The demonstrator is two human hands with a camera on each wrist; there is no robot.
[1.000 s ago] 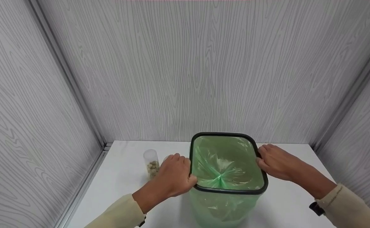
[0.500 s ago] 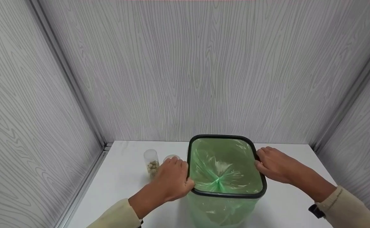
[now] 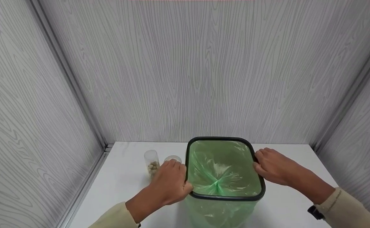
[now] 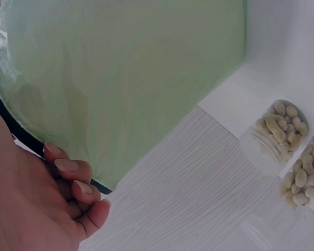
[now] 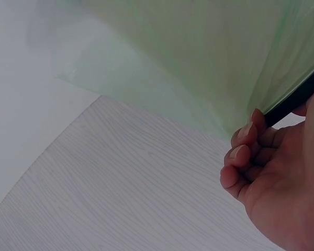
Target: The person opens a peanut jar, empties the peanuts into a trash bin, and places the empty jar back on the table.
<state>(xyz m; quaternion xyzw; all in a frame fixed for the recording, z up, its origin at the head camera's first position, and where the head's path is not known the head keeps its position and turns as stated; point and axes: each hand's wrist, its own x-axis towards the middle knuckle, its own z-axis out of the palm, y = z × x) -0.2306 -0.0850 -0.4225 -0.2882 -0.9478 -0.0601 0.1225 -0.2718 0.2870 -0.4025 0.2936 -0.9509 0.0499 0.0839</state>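
Note:
A trash bin [image 3: 219, 215] lined with a thin green plastic bag [image 3: 218, 167] stands before me, a black rim ring [image 3: 226, 198] around its mouth. Inside, the bag bunches into a gathered knot of creases near the front. My left hand [image 3: 169, 183] grips the ring on its left side, thumb by the front left corner. On the right side, my right hand [image 3: 278, 167] holds the ring, thumb near the inner edge. Both wrist views show fingers curled under the black ring, against the bag's outside, as with the left fingers [image 4: 68, 164] and right fingers [image 5: 243, 144].
Left of the bin, a tall clear jar [image 3: 152, 164] of peanuts stands on the white table [image 3: 121, 180]. A second clear jar [image 3: 172, 157] sits beside it, partly behind my left hand; it also holds peanuts [image 4: 288, 123]. Wood-grain panels [image 3: 185, 69] enclose the table.
Both hands and the bin have shifted slightly toward me and to the left. More of the second jar shows past my left hand. The grip on the ring stays the same.

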